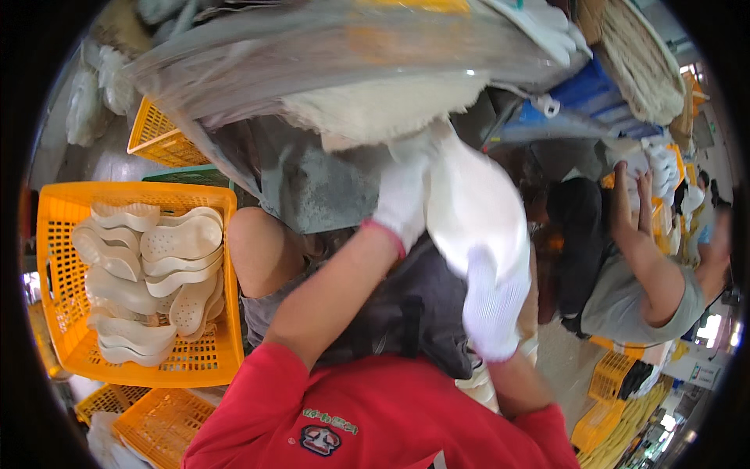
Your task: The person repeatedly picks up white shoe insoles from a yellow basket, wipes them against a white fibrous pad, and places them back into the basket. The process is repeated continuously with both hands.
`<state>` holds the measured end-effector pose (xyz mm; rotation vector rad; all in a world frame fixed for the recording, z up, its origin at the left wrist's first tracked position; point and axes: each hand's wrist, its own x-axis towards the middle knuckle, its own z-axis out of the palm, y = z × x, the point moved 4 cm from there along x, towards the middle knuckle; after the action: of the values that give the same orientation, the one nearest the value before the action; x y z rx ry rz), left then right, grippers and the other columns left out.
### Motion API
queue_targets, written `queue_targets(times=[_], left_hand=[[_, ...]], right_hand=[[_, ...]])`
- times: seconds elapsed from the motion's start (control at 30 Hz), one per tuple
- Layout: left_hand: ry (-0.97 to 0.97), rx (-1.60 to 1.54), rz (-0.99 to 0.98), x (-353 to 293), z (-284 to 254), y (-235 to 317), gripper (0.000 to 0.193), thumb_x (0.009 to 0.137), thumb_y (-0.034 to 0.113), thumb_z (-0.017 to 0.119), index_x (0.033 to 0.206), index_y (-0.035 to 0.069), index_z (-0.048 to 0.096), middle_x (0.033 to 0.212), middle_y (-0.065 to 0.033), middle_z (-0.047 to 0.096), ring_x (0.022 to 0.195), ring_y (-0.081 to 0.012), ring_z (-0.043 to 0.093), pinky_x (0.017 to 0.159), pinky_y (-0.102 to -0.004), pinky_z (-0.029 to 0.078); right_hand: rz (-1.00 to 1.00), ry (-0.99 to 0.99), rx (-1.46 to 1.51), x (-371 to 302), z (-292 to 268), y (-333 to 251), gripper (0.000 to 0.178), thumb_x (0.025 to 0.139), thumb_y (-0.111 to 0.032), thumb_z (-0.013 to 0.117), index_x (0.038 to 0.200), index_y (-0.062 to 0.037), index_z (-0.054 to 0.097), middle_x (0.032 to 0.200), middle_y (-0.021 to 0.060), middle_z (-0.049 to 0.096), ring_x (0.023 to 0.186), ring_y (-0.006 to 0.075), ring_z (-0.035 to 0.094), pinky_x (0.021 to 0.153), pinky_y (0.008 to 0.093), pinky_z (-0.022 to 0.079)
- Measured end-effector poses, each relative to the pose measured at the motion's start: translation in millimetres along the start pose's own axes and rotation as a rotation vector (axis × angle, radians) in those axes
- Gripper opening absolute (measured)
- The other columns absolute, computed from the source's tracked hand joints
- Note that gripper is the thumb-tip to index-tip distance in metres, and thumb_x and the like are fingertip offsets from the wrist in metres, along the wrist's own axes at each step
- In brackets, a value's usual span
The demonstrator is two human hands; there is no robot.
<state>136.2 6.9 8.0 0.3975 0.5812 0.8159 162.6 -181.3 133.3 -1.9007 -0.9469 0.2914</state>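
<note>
White-gloved, the left hand (402, 195) has its grip closed on the upper edge of a smooth, curved white shell (478, 205); the white-gloved right hand (494, 306) grasps its lower end. Right of an orange slotted plastic basket (148, 376) holding stacked cream perforated pieces (183, 239) is this shell.

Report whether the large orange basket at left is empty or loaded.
Loaded: many cream pieces, several dotted with holes, lie stacked inside the basket.

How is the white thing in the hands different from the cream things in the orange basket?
The white piece is held by the right hand; the cream pieces lie stacked in the orange basket. The white piece is single; the cream pieces are many, some showing small holes. Both look pale and curved.
</note>
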Motion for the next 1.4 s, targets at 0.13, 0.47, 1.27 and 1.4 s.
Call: queue_targets(times=[0.13,0.47,1.27,1.4], left_hand=[[-0.335,0.542,0.353,91.0,-26.7,22.3,0.038,0.109,0.026,0.067,0.142,0.006,0.07,0.136,-0.0158,0.074,0.126,-0.0297,0.07,0.11,-0.0385,0.055],[0.003,1.529,-0.097,-9.9,-99.8,144.2,0.081,0.093,0.043,0.089,0.158,0.004,0.06,0.144,-0.016,0.072,0.13,-0.0238,0.068,0.114,-0.0354,0.051],[0.111,1.85,-0.209,21.5,-100.4,124.9,0.086,0.101,0.07,0.067,0.149,-0.001,0.064,0.147,-0.0286,0.069,0.137,-0.0379,0.069,0.118,-0.0439,0.049],[-0.142,1.084,-0.107,-28.3,-58.5,97.7,0.083,0.097,0.052,0.084,0.154,-0.003,0.058,0.132,-0.0158,0.077,0.118,-0.0217,0.073,0.099,-0.0379,0.06]], right_hand=[[-0.129,-0.084,0.003,100.3,34.8,-4.6,0.054,0.104,-0.017,0.062,0.153,0.004,0.057,0.133,0.0251,0.074,0.118,0.0374,0.075,0.102,0.0459,0.059],[0.255,-0.251,0.187,181.1,105.6,42.0,0.03,0.094,-0.022,0.07,0.109,0.002,0.082,0.096,0.0228,0.081,0.101,0.0382,0.08,0.091,0.0421,0.06],[0.033,-0.118,0.003,187.4,91.0,59.9,0.046,0.092,-0.035,0.073,0.12,-0.0002,0.081,0.106,0.0276,0.081,0.106,0.0461,0.078,0.095,0.0461,0.061],[0.021,-0.207,-0.062,201.0,103.0,65.0,0.047,0.09,-0.039,0.073,0.114,0.0005,0.081,0.099,0.0272,0.08,0.097,0.044,0.078,0.089,0.0451,0.06]])
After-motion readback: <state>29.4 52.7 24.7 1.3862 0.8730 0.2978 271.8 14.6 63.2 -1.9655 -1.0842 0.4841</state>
